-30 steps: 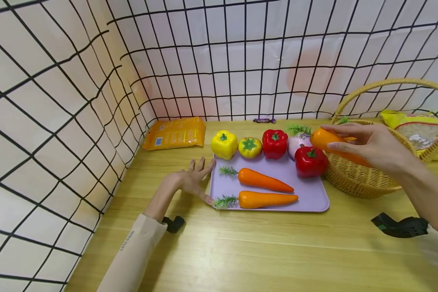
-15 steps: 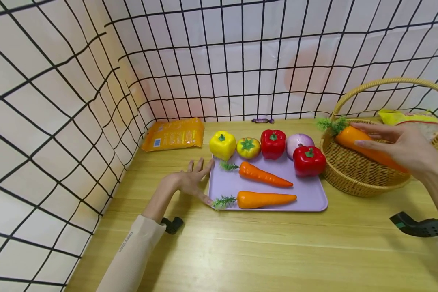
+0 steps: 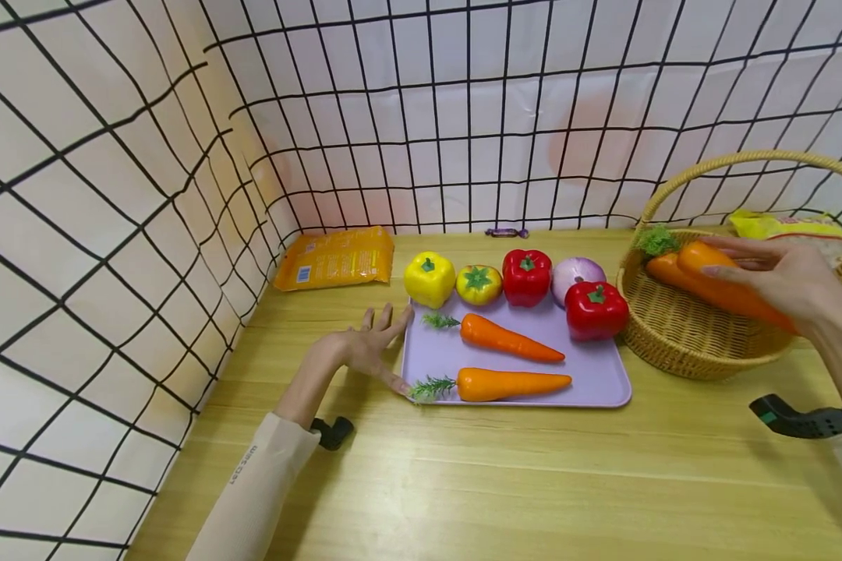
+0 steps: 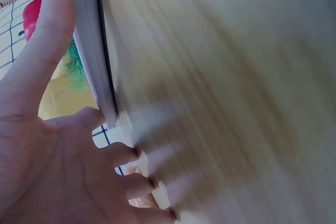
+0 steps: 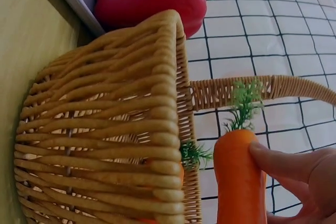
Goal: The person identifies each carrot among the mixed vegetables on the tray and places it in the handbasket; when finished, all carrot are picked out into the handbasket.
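Observation:
My right hand (image 3: 789,276) pinches an orange carrot (image 3: 719,284) by its thick end, over the wicker basket (image 3: 663,347). In the right wrist view this carrot (image 5: 239,177) stands beside the rim, and a second carrot's green top (image 5: 194,153) pokes out of the basket. The second carrot (image 3: 662,269) lies inside it, partly covered by the held one. My left hand (image 3: 368,351) has its fingers spread at the left edge of the lilac tray (image 3: 431,357); thumb and forefinger touch the rim. Two carrots, an upper one (image 3: 508,337) and a lower one (image 3: 512,384), lie on the tray.
Along the tray's back sit a yellow bell pepper (image 3: 429,280), a yellow-green tomato (image 3: 479,285), a red bell pepper (image 3: 527,278), a purple onion (image 3: 577,274) and another red pepper (image 3: 596,312). An orange packet (image 3: 337,259) lies back left. A yellow bag (image 3: 786,226) stands behind the basket.
My right hand has carried the carrot rightward from beside the onion to over the basket. The upper carrot on the tray has shifted slightly toward the back. The left hand stays put.

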The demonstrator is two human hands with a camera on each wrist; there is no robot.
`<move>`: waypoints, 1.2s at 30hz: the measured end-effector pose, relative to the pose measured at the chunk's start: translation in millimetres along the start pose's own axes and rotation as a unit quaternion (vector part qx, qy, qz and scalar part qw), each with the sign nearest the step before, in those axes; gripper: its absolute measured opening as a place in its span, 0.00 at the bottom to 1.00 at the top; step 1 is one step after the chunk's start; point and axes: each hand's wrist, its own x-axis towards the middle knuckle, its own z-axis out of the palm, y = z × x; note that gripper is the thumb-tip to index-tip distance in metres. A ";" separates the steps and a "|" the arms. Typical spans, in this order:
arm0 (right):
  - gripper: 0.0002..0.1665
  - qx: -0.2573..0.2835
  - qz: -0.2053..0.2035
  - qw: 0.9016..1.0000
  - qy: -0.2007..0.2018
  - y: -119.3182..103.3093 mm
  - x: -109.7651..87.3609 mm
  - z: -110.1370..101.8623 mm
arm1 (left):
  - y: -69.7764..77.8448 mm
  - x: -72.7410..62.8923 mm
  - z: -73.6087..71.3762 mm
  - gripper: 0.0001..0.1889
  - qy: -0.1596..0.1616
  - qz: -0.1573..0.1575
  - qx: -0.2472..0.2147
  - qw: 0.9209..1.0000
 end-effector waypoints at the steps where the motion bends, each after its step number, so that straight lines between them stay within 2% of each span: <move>1: 0.47 0.001 0.009 1.000 0.006 2.0 2.1 -0.2 | 0.0 0.4 -0.1 0.70 0.000 0.000 0.000 1.000; 7: 0.48 0.025 0.046 0.998 0.033 7.6 10.2 0.9 | -0.5 1.1 -0.3 0.70 -0.001 -0.001 -0.001 1.000; 16: 0.48 0.050 0.101 0.991 0.077 1.8 10.4 5.5 | -0.4 0.1 -0.3 0.70 -0.001 -0.001 -0.001 1.000; 18: 0.47 0.049 0.095 0.991 0.078 1.5 9.9 6.6 | -0.1 0.4 -0.1 0.70 -0.001 -0.001 0.000 1.000; 25: 0.43 0.017 0.015 0.998 0.053 5.4 10.6 15.2 | 0.7 -0.1 0.2 0.70 0.000 -0.002 0.001 1.000; 29: 0.40 0.029 -0.005 0.999 0.041 9.6 11.8 19.4 | 1.1 0.5 -0.3 0.70 0.000 -0.001 0.001 1.000; 36: 0.39 0.018 -0.038 0.999 0.018 13.3 15.4 23.9 | 0.7 -0.7 0.0 0.70 -0.001 -0.001 0.001 1.000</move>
